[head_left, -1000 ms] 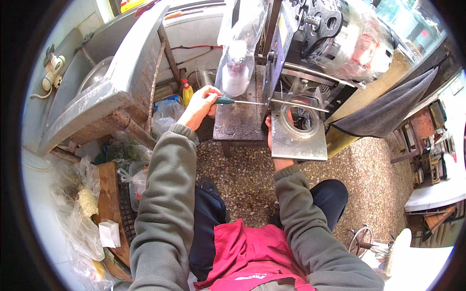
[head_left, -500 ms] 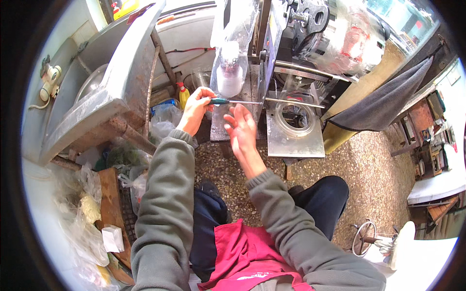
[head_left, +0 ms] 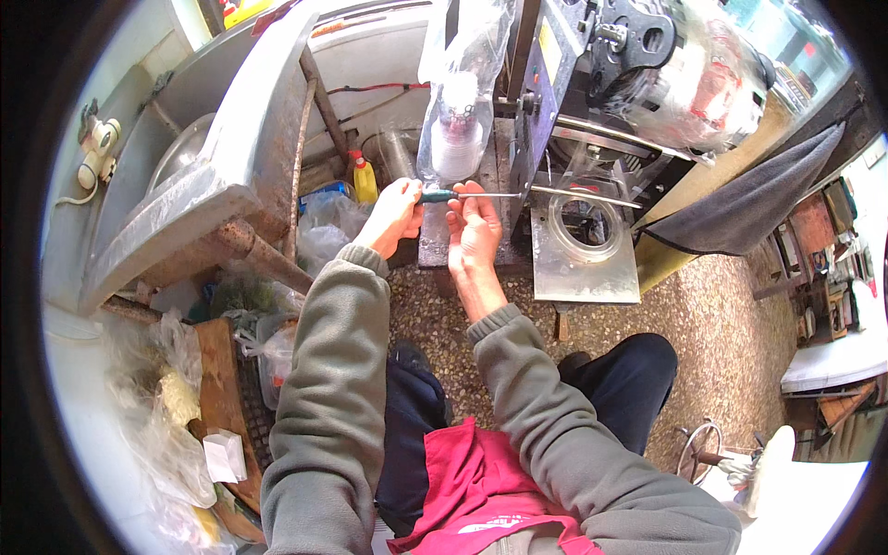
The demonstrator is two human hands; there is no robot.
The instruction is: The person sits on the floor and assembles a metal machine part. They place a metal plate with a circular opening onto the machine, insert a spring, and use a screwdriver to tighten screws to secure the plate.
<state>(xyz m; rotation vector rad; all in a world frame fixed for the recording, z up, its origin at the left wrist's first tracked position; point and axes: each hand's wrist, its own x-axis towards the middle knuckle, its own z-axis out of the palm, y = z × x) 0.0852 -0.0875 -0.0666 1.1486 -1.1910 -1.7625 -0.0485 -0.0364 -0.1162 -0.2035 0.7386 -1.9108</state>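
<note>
A screwdriver with a dark green handle (head_left: 437,196) lies level, its thin metal shaft pointing right. My left hand (head_left: 395,219) is closed around the back of its handle. The fingertips of my right hand (head_left: 478,242) pinch it where handle and shaft meet, palm turned up. The shaft's tip reaches the lower edge of the machine's upright side plate (head_left: 539,111); whether it sits in a screw is too small to tell. Right of that plate, a metal rod (head_left: 601,198) runs above a flat metal plate with a round clear ring (head_left: 581,246).
Bagged clear plastic cups (head_left: 457,153) stand just beyond my hands. A grey sink (head_left: 199,199) rises at left, with a yellow spray bottle (head_left: 363,178) and plastic bags beside it. A dark towel (head_left: 749,208) hangs at right above the speckled floor (head_left: 527,388).
My right hand has come up from below the shaft and closed its fingers on the screwdriver. My left hand keeps its hold. The whole view has shifted slightly.
</note>
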